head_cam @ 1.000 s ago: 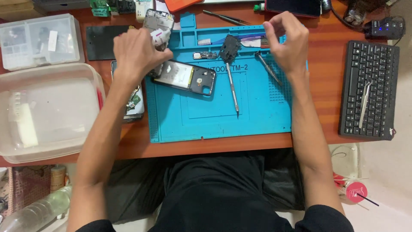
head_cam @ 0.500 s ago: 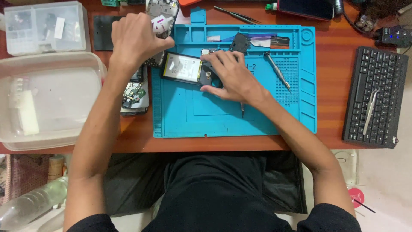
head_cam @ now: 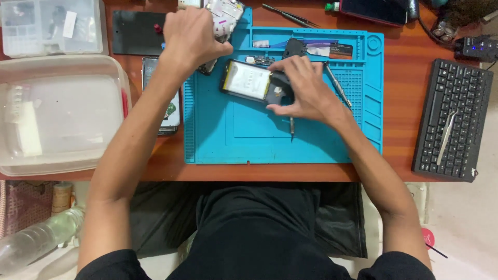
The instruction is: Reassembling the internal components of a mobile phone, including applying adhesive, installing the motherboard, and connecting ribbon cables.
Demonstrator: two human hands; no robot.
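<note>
Now right hand (head_cam: pixel 306 91) stays on opened phone (head_cam: pixel 249 80), fingers gripping its end; left hand (head_cam: pixel 189 36) fingers still clutching phone frame (head_cam: pixel 224 15).

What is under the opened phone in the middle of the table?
The opened phone lies on a blue repair mat, which rests on the wooden table. The right hand covers the phone's right end, so what sits beneath that part cannot be seen.

On your far right a black keyboard (head_cam: pixel 452 120) lies on the red-brown table (head_cam: pixel 404 103), metal tweezers (head_cam: pixel 447 137) resting across its keys; at your left sits a large clear plastic tub (head_cam: pixel 62 116); below the table edge, a plastic bottle (head_cam: pixel 36 241) lies on the floor.
</note>
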